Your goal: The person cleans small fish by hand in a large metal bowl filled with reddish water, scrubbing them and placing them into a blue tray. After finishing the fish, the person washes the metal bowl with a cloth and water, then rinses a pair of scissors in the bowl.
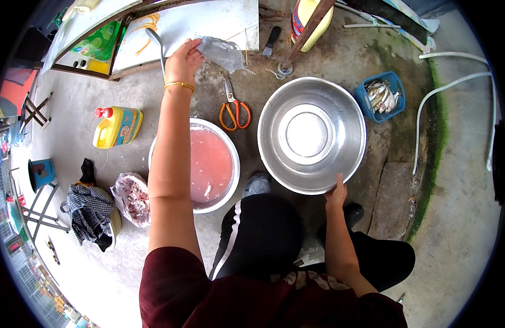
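Note:
My left hand [184,61] reaches far forward, its curled fingertips pinching the edge of a clear plastic bag [222,52]. A long-handled metal spoon [154,39] lies beside that hand, the lower end of its handle hidden near my wrist. My right hand [336,195] grips the near rim of a large, empty stainless-steel basin [274,158], thumb over the inside edge. Under my left forearm, which partly covers it, stands a white-rimmed tub [235,164] of pinkish water [211,164] with a small pale piece floating in it. Orange-handled scissors [235,113] lie between tub and basin.
A blue basket [400,104] of small fish stands right of the basin. To the left are a yellow jug [117,128], a bag of pale meat-like scraps [133,199] and a cloth-draped bucket [91,213]. A scraper [272,41] and white hose [427,104] lie farther out.

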`<state>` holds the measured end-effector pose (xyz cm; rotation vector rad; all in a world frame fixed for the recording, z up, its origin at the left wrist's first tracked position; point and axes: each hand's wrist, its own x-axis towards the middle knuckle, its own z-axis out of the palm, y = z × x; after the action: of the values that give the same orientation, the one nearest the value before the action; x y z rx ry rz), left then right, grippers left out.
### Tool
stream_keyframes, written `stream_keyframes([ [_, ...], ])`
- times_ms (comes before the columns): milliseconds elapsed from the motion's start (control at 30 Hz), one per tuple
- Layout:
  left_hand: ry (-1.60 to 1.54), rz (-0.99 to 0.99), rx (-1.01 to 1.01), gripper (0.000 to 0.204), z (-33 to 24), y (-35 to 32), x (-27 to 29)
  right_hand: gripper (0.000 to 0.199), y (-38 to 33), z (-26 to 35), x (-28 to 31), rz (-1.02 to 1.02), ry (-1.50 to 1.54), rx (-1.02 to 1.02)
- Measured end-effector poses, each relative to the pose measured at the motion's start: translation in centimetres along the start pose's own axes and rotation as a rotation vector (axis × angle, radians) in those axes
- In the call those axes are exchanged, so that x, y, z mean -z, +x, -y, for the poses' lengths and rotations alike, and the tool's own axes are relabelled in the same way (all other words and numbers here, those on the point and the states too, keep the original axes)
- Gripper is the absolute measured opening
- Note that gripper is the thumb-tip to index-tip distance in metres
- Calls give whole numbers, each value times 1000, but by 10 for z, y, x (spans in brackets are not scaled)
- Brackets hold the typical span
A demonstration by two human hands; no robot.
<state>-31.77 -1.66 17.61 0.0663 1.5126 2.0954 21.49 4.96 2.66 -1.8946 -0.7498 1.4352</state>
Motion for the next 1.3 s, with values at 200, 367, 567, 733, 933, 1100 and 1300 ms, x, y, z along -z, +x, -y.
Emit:
stream_keyframes([
  [200,-207,231,232,25,36,-57,-9,36,-25,67,-37,133,-126,736],
  [367,-317,417,427,19,65,-134,-42,73,-91,99,-126,737,35,133],
  [567,486,567,84,30,113,-187,-42,36,-109,78,-142,768,485,-398],
  [733,1203,29,-697,40,81,-113,83,30,-39,19,-102,572,235,-295],
  [933,1926,-1018,-192,63,-51,-55,280,41,-80,42,-82,436,103,-317],
  [1100,1898,-628,24,52,-74,-61,321,34,-96,47,-83,660,91,-293],
  [1300,1649,-883,-207,51,-43,-71,301,26,-106,47,-86,711,101,-301],
])
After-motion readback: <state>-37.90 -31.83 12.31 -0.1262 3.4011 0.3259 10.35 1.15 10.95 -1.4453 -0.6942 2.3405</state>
